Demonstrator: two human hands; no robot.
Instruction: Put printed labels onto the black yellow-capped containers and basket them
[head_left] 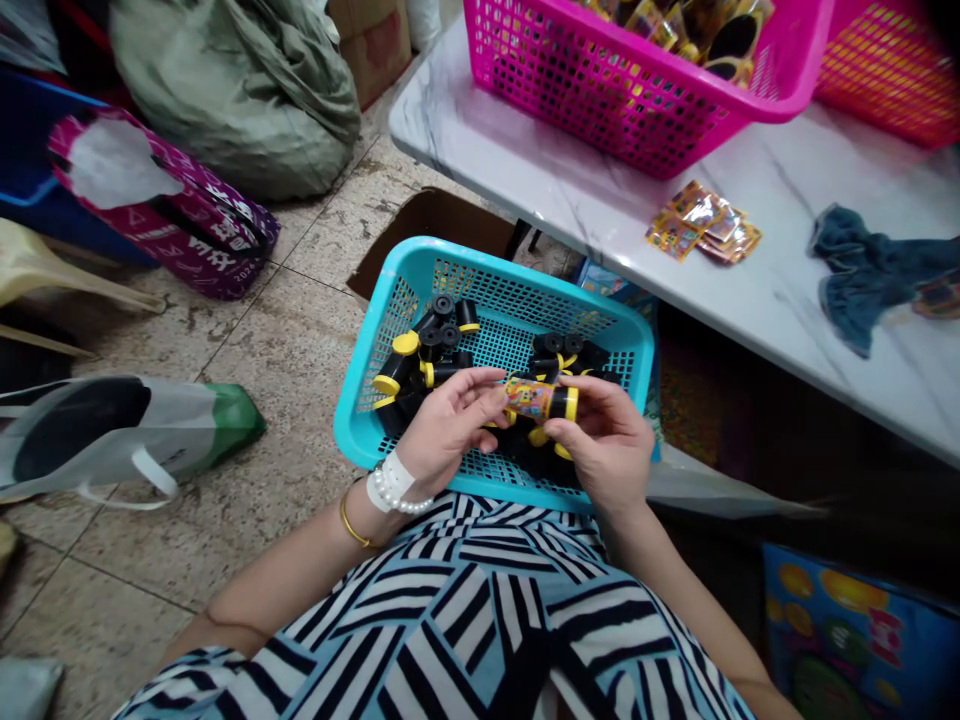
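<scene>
A small black cylinder with a yellow end and a colourful printed wrapper around part of it lies sideways between my two hands. My left hand pinches the wrapped end with thumb and fingers. At the other end, my right hand grips the yellow rim. Both hands are over a turquoise plastic basket, which rests against my lap. Inside it lie several more black cylinders with yellow ends, loosely piled at left and right; my hands hide some of them.
A marble-patterned table holds a pink basket of wrapped pieces, a stack of printed wrappers and a denim piece. Bags stand on the floor at left: a purple one, a white-and-green one and a grey-green sack.
</scene>
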